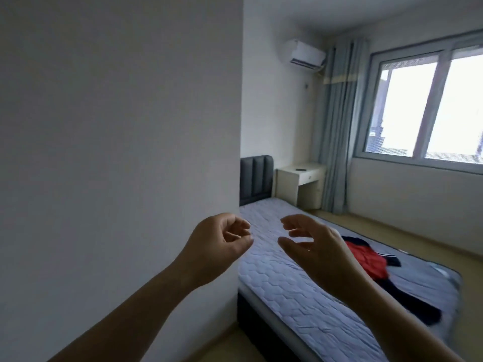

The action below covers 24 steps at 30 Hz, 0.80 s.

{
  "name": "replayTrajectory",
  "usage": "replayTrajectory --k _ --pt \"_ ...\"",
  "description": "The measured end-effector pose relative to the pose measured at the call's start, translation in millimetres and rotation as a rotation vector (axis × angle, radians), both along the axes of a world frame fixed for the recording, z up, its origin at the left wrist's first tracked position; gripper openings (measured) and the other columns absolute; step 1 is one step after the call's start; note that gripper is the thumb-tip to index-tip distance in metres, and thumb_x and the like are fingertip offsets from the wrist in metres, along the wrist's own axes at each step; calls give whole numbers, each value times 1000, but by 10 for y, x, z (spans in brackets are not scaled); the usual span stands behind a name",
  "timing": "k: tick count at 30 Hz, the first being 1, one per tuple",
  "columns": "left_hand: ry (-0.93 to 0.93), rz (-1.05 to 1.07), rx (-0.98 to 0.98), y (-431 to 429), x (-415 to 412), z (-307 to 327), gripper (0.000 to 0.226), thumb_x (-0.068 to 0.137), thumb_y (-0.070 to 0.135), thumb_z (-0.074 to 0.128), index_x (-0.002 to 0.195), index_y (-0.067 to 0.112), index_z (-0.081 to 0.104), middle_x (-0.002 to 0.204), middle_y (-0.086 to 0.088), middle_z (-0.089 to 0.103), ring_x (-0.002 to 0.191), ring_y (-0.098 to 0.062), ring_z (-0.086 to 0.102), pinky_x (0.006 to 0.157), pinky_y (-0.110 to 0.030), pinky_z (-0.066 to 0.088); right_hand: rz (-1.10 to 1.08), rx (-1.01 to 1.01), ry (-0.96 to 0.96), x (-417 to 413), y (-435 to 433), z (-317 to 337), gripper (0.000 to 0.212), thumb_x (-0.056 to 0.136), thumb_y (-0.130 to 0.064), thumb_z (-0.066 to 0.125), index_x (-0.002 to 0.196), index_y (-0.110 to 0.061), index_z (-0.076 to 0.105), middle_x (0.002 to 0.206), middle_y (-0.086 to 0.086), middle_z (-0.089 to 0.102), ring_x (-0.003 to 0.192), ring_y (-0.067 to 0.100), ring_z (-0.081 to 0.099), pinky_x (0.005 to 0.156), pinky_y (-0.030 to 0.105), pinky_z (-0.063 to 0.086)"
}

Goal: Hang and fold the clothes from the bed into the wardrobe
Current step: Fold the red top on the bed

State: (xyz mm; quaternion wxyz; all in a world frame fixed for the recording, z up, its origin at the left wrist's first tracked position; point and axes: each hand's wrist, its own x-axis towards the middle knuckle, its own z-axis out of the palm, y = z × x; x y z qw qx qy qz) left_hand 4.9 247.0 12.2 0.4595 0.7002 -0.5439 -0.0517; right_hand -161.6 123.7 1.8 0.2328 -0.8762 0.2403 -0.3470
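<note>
Clothes point(371, 262) on bed point(287, 283), fwd & right of me; my right hand point(313, 246) nearer vs left hand point(222, 244), both loosely curled, empty.

No text, label, brand, number or sign can be read anywhere, on either side of the hands or beyond them.

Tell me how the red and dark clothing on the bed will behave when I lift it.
Probably floppy: the red and dark clothing lies crumpled on the bed, so it should drape and sag from one grip. Likely light, since it looks thin. A dark part trails toward the edge, so it may drag.
</note>
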Motion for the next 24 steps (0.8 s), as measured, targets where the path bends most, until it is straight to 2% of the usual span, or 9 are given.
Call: replayTrajectory --k 3,7,9,11,13,20,24 --pt "3 -134 14 -643 -111 -68 17 85 29 68 101 27 63 91 15 68 82 5 64 68 -6 50 -121 -5 3 -263 -430 -66 40 87 -36 65 125 -29 53 114 -15 57 99 -5 56 76 9 47" --pt "11 -323 16 -1504 -322 -124 16 85 28 69 100 28 62 89 15 68 81 5 65 68 -7 51 -301 10 -29 -630 -924 -129 29 85 -35 69 112 -34 59 99 -24 61 88 -13 58 66 -3 41" --pt "14 -406 26 -1892 -494 -179 16 85 27 69 100 26 64 87 14 68 80 6 65 67 -8 50 -375 38 -63 -859 -1119 -154 22 84 -31 71 103 -36 61 92 -25 64 85 -7 63 67 3 46" --pt "9 -480 43 -2238 -710 -260 17 85 27 69 101 23 66 88 12 68 80 2 66 67 -9 51 -470 55 -64 -1120 -1319 -201 23 85 -28 71 106 -30 63 96 -20 64 87 -5 64 70 7 48" --pt "1 -551 69 -2546 -966 -352 16 85 27 69 100 22 67 88 11 68 81 0 66 67 -9 51 -551 48 -57 -1414 -1493 -249 25 85 -28 70 109 -30 61 97 -23 60 87 -10 60 66 5 48" --pt "6 -696 75 -3458 -1946 -515 15 84 25 70 99 21 67 86 13 68 77 5 66 62 -7 48 -697 85 -95 -2464 -2101 -398 27 86 -29 69 111 -30 59 99 -22 59 88 -9 59 65 3 47" --pt "7 -726 81 -3915 -2666 -572 18 84 27 70 100 20 68 88 10 70 79 0 68 71 -19 57 -707 87 -120 -3111 -2474 -441 27 86 -29 69 110 -32 58 98 -24 59 88 -10 60 65 2 45"
